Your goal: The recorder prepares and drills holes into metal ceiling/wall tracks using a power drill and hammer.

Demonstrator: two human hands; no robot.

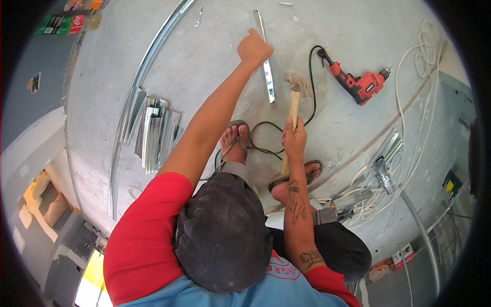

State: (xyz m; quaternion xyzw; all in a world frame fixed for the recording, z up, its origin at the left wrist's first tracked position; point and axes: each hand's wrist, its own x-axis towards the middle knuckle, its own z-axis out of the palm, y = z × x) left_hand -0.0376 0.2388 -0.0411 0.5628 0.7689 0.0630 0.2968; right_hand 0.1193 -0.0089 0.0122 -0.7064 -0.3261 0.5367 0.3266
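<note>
A: Listing largest first: concrete floor (215, 46), pale grey, under everything. Next?

B: Long curved metal track (134, 92), lying on the floor well to the left of the left hand (253, 48). Then a stack of cut metal profile pieces (153, 130), below and left of that hand, beside the track.

A: Item under the left hand?

B: Short metal strip (267, 71), flat on the floor, running from above the left hand down toward the hammer. The left hand is curled narrow, fingers pressed on the strip's upper part.

A: Right hand (294, 139)?

B: Closed around the wooden handle of a hammer (294, 105); hammer head blurred, up above the hand, just right of the strip's lower end.

A: Remaining entries?

B: Red power drill (358, 84), on the floor up and to the right of the right hand, apart from it. Black cord (310, 77) runs from the drill and loops between the two sandalled feet. White cable coils (419, 128), far right of the right hand.
</note>
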